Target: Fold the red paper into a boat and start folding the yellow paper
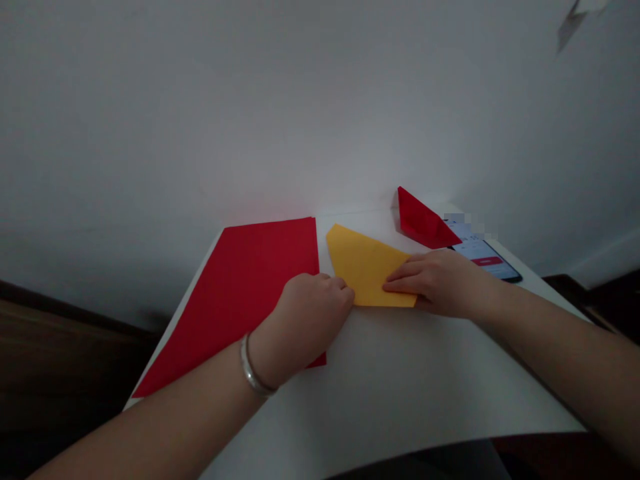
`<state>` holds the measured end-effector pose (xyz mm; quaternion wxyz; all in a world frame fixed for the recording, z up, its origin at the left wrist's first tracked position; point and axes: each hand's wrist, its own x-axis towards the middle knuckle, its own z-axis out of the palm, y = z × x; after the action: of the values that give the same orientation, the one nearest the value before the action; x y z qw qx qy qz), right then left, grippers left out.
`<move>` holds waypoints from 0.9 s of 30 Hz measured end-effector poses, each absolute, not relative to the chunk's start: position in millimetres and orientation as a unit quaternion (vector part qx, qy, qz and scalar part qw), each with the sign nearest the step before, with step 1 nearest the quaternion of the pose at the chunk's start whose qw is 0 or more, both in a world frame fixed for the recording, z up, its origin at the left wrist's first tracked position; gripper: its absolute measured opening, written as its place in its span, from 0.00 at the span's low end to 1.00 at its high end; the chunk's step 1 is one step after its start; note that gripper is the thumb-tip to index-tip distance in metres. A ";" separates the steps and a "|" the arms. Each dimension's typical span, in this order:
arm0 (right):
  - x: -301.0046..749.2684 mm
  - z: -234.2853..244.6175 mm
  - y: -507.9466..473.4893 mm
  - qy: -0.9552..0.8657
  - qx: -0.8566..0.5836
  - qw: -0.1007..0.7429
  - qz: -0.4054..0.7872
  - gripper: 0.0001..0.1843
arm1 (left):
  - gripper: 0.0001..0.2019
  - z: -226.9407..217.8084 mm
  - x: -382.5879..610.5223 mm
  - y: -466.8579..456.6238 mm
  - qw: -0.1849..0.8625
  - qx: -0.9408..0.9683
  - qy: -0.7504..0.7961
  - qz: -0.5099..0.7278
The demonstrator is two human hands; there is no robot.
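Note:
A folded piece of yellow paper [367, 263] lies between my two hands on the white table. My left hand [317, 303] is closed at its lower left edge, fingers curled and fingertips hidden; a silver bangle circles that wrist. On the paper's right end rests my right hand [440, 283], gripping it with fingers on top and the thumb out of sight. Red paper [250, 280] lies flat to the left, partly under my left hand and forearm. Behind my right hand stands a folded red paper shape [425, 220].
A phone [485, 257] with its screen lit lies at the right, partly behind the red shape. The white table [400, 387] meets a pale wall [300, 100] at the back. Dark brown wood [60, 360] shows at the far left.

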<state>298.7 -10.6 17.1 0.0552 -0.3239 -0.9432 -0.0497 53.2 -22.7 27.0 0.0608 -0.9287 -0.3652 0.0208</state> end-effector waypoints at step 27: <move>307.4 0.6 3.4 -0.799 -0.568 0.098 0.172 0.14 | 0.12 26.4 56.5 -25.8 -0.052 -0.938 -0.342 -0.002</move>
<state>307.4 3.4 0.6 0.0981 -0.5678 -0.7991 0.1718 56.5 -25.8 26.4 -0.0524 -0.9383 -0.3418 -0.0022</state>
